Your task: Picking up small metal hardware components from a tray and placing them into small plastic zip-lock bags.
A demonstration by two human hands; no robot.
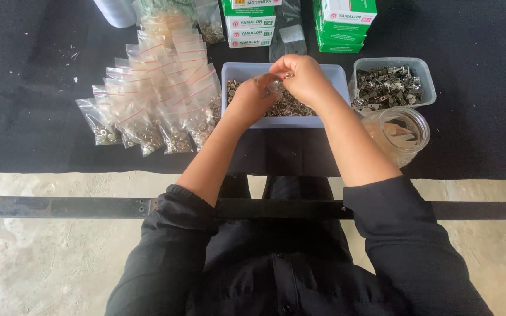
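Blue tray (332,73) (one) | two hands: left hand (252,98), right hand (303,77) | one jar (402,131)

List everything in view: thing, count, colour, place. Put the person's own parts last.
blue tray: one, pale blue, centre of the cloth, holding small metal pieces
small clear bag: one, clear, held between both hands over the tray
filled bags: many, too overlapped to count, clear with red strips, left of the tray
clear tub: one, holding grey metal parts, right of the tray
glass jar: one, clear, in front of the tub
boxes: several, green and white, far edge
black cloth: one, covering the table
left hand: over the tray
right hand: over the tray
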